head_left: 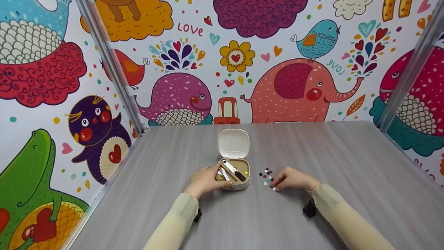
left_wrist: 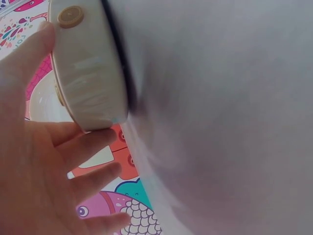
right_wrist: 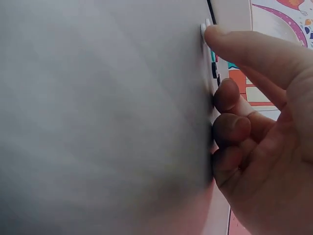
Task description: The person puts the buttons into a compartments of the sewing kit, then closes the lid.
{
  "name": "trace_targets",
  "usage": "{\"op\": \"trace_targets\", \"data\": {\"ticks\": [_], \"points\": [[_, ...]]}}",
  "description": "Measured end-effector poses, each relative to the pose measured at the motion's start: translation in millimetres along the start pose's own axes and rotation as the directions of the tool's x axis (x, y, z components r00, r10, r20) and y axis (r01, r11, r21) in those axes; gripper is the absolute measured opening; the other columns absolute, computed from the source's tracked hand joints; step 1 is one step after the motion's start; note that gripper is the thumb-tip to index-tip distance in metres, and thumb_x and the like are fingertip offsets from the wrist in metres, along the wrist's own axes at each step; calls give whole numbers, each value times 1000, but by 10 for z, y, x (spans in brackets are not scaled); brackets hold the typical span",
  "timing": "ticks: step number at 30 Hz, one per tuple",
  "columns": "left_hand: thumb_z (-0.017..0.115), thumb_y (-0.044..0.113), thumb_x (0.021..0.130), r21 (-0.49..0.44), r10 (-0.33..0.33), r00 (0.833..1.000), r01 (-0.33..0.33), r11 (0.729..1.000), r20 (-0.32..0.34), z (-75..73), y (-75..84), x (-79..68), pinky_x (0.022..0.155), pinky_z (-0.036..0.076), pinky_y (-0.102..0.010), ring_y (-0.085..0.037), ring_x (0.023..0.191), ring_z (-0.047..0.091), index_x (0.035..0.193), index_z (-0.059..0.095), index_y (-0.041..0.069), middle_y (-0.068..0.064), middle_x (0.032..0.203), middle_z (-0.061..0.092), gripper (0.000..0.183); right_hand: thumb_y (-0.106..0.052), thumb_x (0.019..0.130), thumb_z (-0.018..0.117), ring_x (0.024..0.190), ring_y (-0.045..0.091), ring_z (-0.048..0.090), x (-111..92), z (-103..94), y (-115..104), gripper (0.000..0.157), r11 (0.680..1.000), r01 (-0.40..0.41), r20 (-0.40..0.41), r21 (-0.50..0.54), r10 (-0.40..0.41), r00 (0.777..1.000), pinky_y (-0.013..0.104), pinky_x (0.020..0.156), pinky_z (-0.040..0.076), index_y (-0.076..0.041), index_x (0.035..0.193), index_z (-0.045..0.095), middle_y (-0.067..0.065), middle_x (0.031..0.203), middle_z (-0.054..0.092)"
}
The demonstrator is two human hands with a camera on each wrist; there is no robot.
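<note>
A small white box (head_left: 240, 186) with a tan interior stands on the table, its lid (head_left: 234, 143) raised. My left hand (head_left: 206, 180) holds it at the left and front, thumb and index finger against its walls, the other fingers spread in the left wrist view. Inside lie a white-and-black tool (head_left: 234, 170), a pale strip (head_left: 224, 174), a gold round piece (head_left: 220, 177) and a yellow disc (head_left: 246, 172). Right of the box, my right hand (head_left: 291, 179) rests on the table with bent fingers. Its thumb touches a white disc (right_wrist: 203, 33); thumb and index finger are apart.
Several small discs (head_left: 266, 176), dark, red, blue and white, lie loose between the box and my right hand. The grey table (head_left: 173, 149) ends at walls (head_left: 194, 52) printed with cartoon animals. Metal posts (head_left: 114, 66) stand at the corners.
</note>
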State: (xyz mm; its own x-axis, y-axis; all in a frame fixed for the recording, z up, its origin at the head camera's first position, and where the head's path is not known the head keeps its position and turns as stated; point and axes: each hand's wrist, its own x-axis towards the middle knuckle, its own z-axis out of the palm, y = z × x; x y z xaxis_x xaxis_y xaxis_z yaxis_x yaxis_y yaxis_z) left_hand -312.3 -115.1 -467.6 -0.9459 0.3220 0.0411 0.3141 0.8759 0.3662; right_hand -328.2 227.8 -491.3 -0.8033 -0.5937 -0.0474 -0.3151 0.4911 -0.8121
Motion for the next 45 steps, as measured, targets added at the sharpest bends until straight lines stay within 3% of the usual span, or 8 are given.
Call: {"op": "trace_targets", "data": {"ticks": [12,24,29,38,45], "points": [[65,69,76,-4,2,1000,-1,1000,6,-11,-6,2,105,26,-64,-42,131,41,150,36,10,-17,138,53,99,-1,77,76,79,12,61,18,2,31,11,998,40,-5,-56,-41,999,21,66,51,-3,88,78,3,89,70],[67,67,76,-6,-7,1000,7,1000,5,-14,14,-2,103,28,-65,-39,129,44,150,38,14,-14,136,55,96,-3,77,74,61,5,55,18,9,26,2,996,40,-44,-86,-44,998,19,57,47,-2,78,75,-1,71,68],[66,68,76,-2,-9,1000,9,1000,5,-14,11,-7,104,27,-65,-40,131,43,150,38,14,-14,137,55,96,-4,81,69,59,6,52,21,6,25,6,997,21,-55,-80,-25,998,19,54,43,-3,77,74,-2,68,66],[65,69,76,-12,-14,1000,14,1000,13,0,-5,-6,105,26,-65,-40,132,41,151,36,14,-14,139,52,97,-8,85,69,65,9,53,12,-57,5,6,999,24,-69,-43,-26,997,22,60,44,-5,82,74,0,75,67],[67,66,77,-14,2,1000,-2,1000,4,-17,13,-19,104,26,-66,-41,131,42,150,38,12,-15,138,53,96,-7,88,66,72,16,57,33,-184,-39,9,1000,31,-67,-1,-31,997,33,69,50,-3,85,73,4,82,69]]}}
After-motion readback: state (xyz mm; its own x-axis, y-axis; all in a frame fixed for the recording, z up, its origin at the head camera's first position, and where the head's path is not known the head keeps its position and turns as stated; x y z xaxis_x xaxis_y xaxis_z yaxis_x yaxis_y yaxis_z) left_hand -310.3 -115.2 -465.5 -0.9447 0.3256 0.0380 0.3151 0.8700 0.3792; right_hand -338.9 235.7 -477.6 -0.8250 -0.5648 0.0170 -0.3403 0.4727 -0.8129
